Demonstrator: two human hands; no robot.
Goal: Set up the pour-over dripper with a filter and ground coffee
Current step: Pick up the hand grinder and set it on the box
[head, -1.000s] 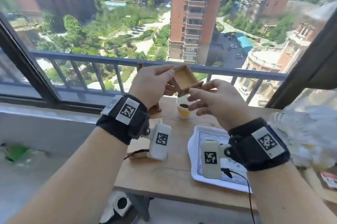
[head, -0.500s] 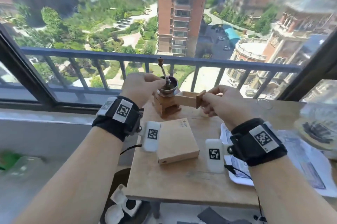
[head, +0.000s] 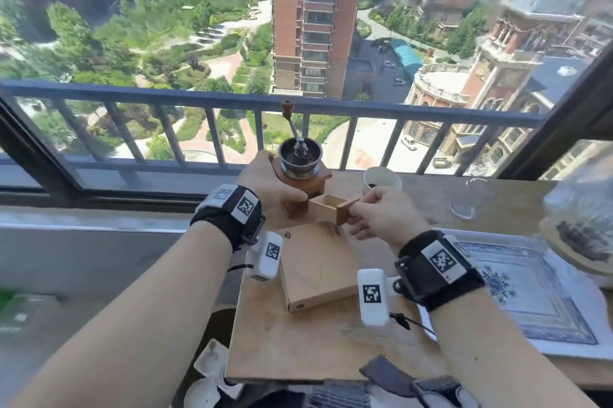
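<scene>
1. The left hand (head: 268,187) is gripping the wooden base of the coffee grinder (head: 300,160), with its fingers curling round the base's near-left side.
2. The grinder is standing upright at the far-left corner of the table (head: 298,341), and its crank handle is pointing up toward the window.
3. The right hand (head: 381,220) is pinching the front panel of the grinder drawer (head: 326,203) between thumb and fingertips (the remaining fingers are curling loosely underneath).
4. The drawer is sitting level. Its inner end is meeting the opening in the base, and most of its length is projecting to the right.
5. A white cup (head: 381,175) with dark contents is standing at the table's far edge, just beside the grinder on the right.
6. A glass vessel (head: 467,200) is standing further right along the same edge.
7. A cardboard box (head: 318,268) is lying flat near the left edge, just on the near side of the drawer.
8. A patterned tray (head: 537,291) is lying toward the right edge.
</scene>
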